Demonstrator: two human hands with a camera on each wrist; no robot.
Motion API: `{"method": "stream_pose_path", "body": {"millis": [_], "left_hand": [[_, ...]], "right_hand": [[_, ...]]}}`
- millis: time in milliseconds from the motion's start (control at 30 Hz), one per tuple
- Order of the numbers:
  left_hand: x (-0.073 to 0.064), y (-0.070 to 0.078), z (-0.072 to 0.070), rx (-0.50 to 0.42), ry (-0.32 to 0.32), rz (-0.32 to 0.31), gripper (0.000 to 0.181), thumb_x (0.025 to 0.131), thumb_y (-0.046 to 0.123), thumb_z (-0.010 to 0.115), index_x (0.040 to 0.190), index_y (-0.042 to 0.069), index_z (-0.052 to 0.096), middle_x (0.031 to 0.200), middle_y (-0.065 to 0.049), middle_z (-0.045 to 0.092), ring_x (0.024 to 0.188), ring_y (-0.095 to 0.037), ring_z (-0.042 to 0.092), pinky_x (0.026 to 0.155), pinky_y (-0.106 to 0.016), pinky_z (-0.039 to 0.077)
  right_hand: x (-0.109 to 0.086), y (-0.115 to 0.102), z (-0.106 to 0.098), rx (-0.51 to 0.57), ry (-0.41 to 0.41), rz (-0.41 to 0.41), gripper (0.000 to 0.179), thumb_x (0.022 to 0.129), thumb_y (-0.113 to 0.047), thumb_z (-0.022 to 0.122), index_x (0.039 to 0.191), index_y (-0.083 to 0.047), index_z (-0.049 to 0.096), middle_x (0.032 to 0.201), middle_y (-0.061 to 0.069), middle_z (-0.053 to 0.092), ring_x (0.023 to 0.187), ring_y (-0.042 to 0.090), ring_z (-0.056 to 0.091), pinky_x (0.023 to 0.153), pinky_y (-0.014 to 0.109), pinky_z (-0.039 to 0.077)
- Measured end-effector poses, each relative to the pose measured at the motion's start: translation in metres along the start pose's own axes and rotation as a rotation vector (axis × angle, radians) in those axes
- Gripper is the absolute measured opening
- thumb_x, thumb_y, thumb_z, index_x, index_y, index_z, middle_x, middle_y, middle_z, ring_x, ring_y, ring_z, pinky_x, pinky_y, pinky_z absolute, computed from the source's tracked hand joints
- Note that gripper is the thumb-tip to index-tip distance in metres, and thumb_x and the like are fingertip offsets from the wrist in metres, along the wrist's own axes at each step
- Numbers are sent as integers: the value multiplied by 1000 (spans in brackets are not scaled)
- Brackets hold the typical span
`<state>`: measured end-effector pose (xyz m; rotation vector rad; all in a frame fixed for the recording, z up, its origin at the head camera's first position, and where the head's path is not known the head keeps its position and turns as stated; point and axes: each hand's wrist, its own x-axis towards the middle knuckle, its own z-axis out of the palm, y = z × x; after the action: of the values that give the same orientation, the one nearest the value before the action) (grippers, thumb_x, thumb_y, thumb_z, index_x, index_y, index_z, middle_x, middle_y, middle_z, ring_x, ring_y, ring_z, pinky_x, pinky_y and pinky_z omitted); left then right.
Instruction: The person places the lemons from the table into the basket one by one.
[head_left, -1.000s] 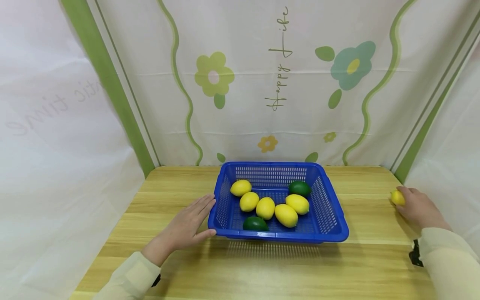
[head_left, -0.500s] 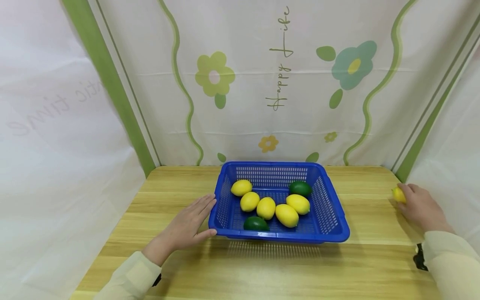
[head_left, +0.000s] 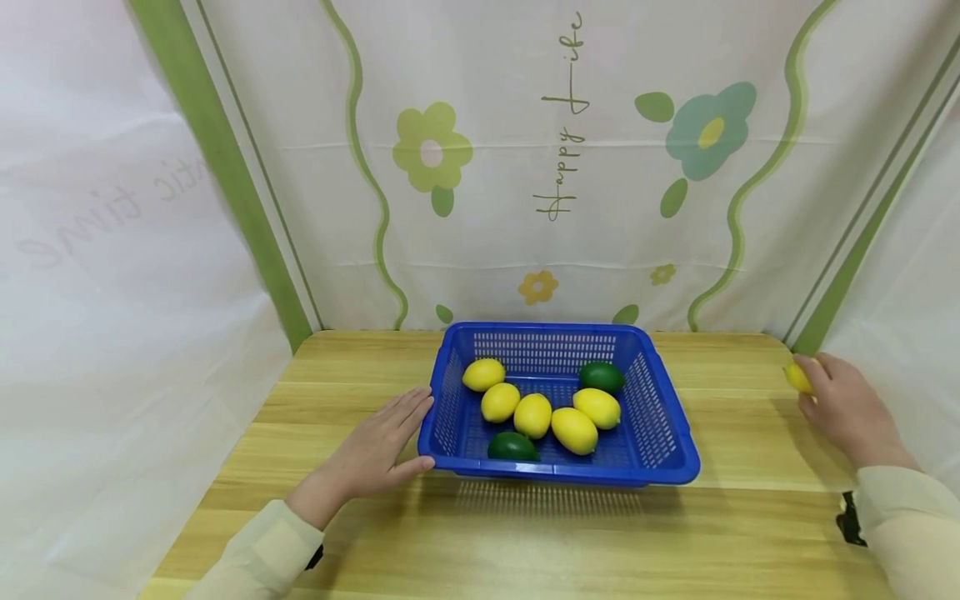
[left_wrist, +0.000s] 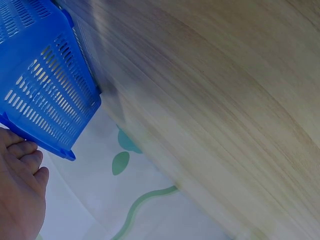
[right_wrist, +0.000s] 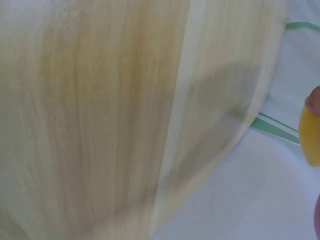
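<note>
At the far right of the table, my right hand [head_left: 850,410] holds a yellow lemon [head_left: 799,377] between thumb and fingers. Part of that lemon [right_wrist: 310,135] shows at the right edge of the right wrist view; the hand hides the rest. My left hand [head_left: 371,450] rests its straight fingers along the left rim of a blue plastic basket [head_left: 558,472], thumb near the front corner. Inside the basket lie several yellow lemons [head_left: 533,416] in a curved row. Two dark green fruits are with them, one [head_left: 602,377] at the back right, another [head_left: 512,447] by the front wall.
The wooden table [head_left: 570,550] reaches back to a white curtain [head_left: 487,233] printed with flowers and lettering. Curtain panels also close in the left and right sides. A wide stretch of table separates the basket from my right hand.
My right hand has shifted slightly to the right, and the lemon in it has moved a little up the head view. My left hand and the basket stay where they were.
</note>
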<state>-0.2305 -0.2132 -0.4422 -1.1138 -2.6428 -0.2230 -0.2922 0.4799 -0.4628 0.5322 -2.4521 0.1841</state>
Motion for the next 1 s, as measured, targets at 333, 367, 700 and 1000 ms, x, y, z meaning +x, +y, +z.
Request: {"method": "stream_pose_path", "body": {"millis": [333, 367, 700, 1000], "left_hand": [[0, 0, -1, -6, 6, 1, 79, 98, 54, 45, 149, -4, 30, 155, -19, 28, 143, -30, 24, 116, -43, 23], [0, 0, -1, -6, 6, 3, 79, 98, 54, 45, 149, -5, 30, 155, -19, 28, 143, -30, 24, 116, -43, 23], [0, 0, -2, 1, 2, 6, 78, 99, 53, 45, 149, -4, 31, 155, -18, 28, 143, -30, 25, 115, -43, 23], [1, 0, -2, 14, 0, 8, 78, 98, 54, 45, 149, -4, 31, 154, -19, 29, 143, -30, 26, 115, -43, 24]], "right_hand": [[10, -3, -3, 10, 121, -136, 63, 63, 0, 62, 124, 9, 52, 112, 38, 48, 97, 57, 45, 88, 64, 37], [10, -4, -3, 11, 126, -143, 57, 69, -5, 60, 124, 9, 51, 113, 39, 48, 98, 57, 45, 91, 64, 36], [21, -14, -8, 8, 201, -219, 59, 93, -37, 31, 120, 11, 54, 110, 40, 48, 96, 58, 45, 97, 62, 35], [30, -25, -15, 1, 253, -263, 56, 92, -33, 32, 119, 11, 55, 112, 40, 49, 97, 58, 46, 94, 60, 37]]}}
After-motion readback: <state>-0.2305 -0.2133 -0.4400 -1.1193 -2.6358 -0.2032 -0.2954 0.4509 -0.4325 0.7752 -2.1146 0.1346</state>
